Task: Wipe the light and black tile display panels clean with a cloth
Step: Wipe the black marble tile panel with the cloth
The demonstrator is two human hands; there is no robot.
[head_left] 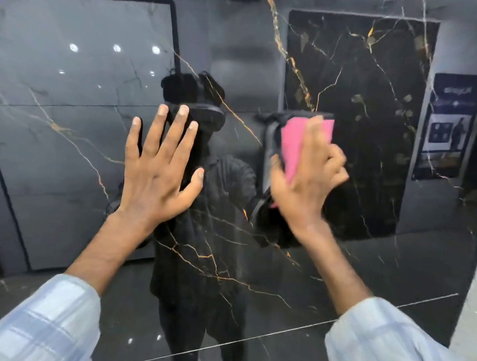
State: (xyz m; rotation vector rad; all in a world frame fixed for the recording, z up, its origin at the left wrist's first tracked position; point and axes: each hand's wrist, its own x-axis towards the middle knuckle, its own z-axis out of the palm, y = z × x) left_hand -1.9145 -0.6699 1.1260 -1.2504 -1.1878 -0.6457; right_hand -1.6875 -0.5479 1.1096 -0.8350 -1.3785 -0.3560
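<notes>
Here the right hand (307, 184) clamps the pink cloth (298, 147) against the black gold-veined tile panel (365, 272), while the left hand (157, 172), fingers spread, braces flat just to its left.

The right hand (307, 184) is smeared, and its fingertips blur into the top edge of the flat pink cloth (301, 145) it grips. The cloth's lower part is hidden behind the palm and curled fingers. The spread left hand (157, 172) covers a patch of the glossy black gold-veined tile panel (226, 263), which runs out of view at top, left and bottom. The pale checked sleeves (41, 321) are cut off at the bottom edge. Lettering on the dark blue poster (450, 126) is too blurred to read.
</notes>
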